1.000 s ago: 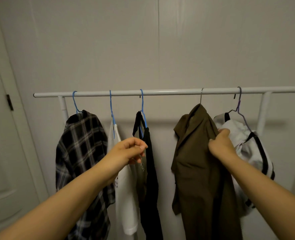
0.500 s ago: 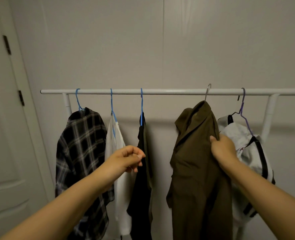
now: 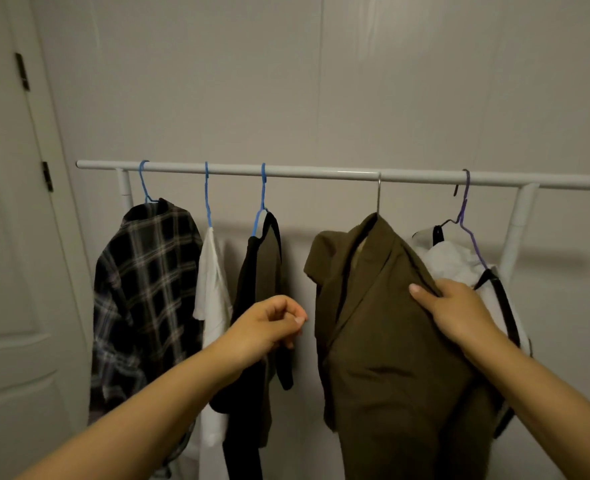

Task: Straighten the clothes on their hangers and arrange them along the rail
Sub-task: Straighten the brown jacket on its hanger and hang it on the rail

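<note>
While a white rail (image 3: 321, 172) runs across the frame from 9 o'clock toward 3 o'clock, five garments hang from it in a row. Farthest toward 9 o'clock, near the rail's free end, a plaid shirt (image 3: 144, 289) hangs from a blue hanger (image 3: 144, 183), beside a closed white door (image 3: 12, 271) with dark hinges. Next comes a white shirt (image 3: 212, 289) on a second blue hanger (image 3: 207, 194), turned nearly edge-on. Just beside it, a black garment (image 3: 262, 271) hangs from a third blue hanger (image 3: 262, 199), also turned sideways, with an olive layer showing against the black.

Below that black garment, toward 6 o'clock of it, the left hand (image 3: 269, 323) hovers with its fingers curled loosely inward, thumb close to the forefinger; whether it pinches any cloth cannot be told, and it seems to hold nothing.

At the centre of the rail, an olive jacket (image 3: 383, 323) hangs from a metal hanger (image 3: 378, 195), collar open and its front facing the camera. The right hand (image 3: 459, 313) grips the jacket's shoulder at its 3 o'clock side, thumb pressed on the front of the cloth and fingers wrapped behind the fold.

Touching the jacket toward 3 o'clock, a white garment with black straps (image 3: 459, 258) hangs bunched on a purple hanger (image 3: 466, 209), close to the rail's white upright post (image 3: 518, 230).
</note>
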